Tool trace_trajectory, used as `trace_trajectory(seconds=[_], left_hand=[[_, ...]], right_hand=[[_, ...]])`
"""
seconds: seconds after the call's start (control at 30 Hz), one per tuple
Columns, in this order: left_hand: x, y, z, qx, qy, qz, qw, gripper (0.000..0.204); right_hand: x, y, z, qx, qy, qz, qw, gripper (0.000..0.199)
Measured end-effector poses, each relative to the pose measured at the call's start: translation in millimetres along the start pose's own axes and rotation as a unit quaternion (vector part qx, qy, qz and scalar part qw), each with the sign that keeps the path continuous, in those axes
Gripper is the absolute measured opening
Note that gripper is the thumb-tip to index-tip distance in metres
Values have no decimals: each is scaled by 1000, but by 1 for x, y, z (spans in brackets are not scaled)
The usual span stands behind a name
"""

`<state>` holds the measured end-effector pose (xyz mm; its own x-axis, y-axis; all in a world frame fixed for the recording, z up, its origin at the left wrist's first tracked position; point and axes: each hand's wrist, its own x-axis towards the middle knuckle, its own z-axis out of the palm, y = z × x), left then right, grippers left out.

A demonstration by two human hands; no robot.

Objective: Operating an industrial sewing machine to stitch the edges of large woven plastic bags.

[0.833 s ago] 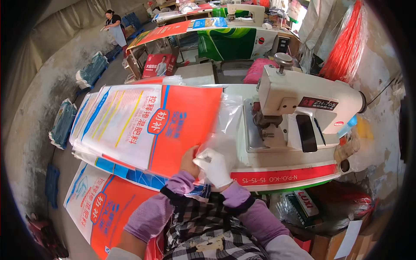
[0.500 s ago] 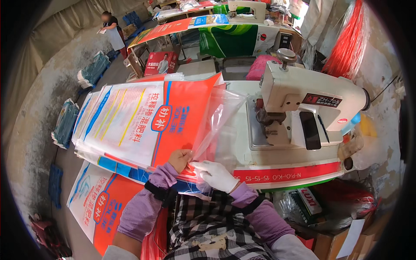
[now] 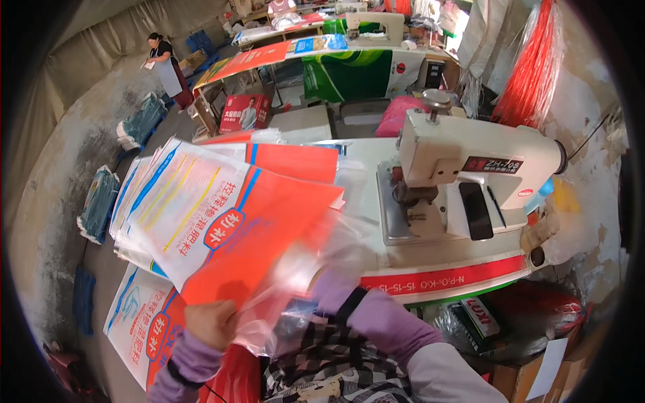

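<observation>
Left of the sewing machine, your left hand pinches the bag; your right hand's grip is hidden inside the clear liner. Liner could snag or tear.

A stack of flat orange, white and blue printed sacks lies left of centre, a clear plastic bag, blurred, apparently over its near corner, a dark rectangular label on the sewing machine, a green-white banner behind.
</observation>
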<state>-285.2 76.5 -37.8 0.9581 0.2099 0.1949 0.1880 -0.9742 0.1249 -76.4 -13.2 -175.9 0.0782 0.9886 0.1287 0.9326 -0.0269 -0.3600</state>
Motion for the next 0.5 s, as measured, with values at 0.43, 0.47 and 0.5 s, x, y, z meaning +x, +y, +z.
trace_trajectory(seconds=[0.43, 0.47, 0.5], left_hand=[[-54, -3, 5, -13, 144, -126, 981, 8], [-49, -3, 5, -5, 168, -110, 980, 10], [-51, -2, 5, 4, 147, -143, 979, 10]], right_hand=[[-78, 49, -40, 84, 582, 330, 738, 29], [-79, 39, -49, 34, 589, 317, 743, 26], [-79, 41, -47, -1, 566, 276, 777, 25]])
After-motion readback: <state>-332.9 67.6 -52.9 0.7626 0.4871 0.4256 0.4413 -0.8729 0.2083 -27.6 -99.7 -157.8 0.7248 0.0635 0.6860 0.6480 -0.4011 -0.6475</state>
